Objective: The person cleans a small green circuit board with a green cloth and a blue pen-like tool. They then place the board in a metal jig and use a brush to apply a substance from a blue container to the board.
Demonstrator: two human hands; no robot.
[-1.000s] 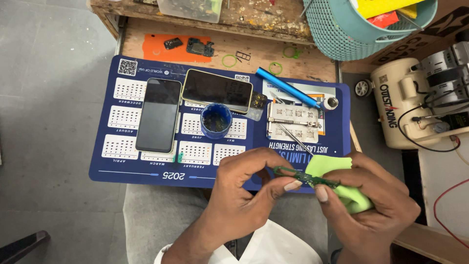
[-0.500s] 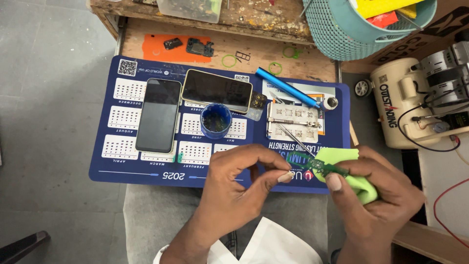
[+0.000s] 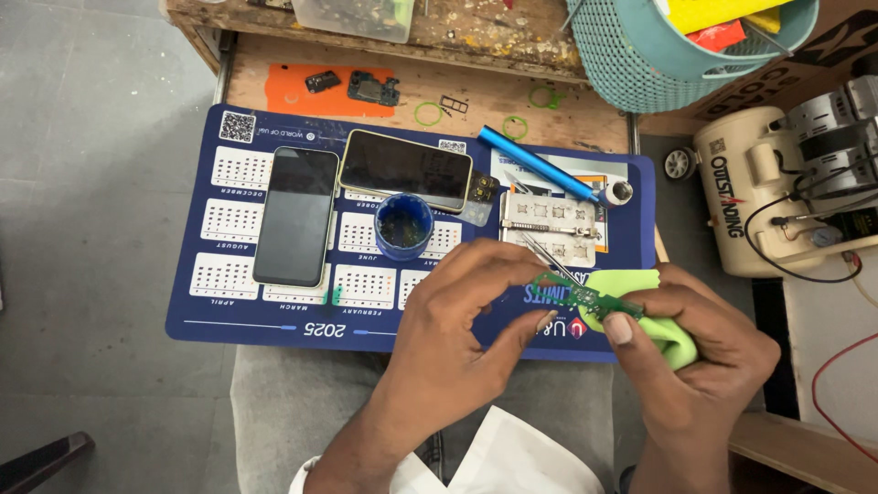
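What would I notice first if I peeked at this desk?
Probably the two hands at the bottom: the left hand and right hand pinch a thin green circuit strip against a lime-green cloth. Behind them, two dark-screened phones lie on a dark blue calendar mat.

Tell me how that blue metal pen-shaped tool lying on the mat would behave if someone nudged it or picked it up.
The blue tool looks like a smooth round tube, so a sideways nudge would probably set it rolling across the flat blue mat. It appears rigid, unlikely to flex. Its slick finish might slip in a loose pinch.
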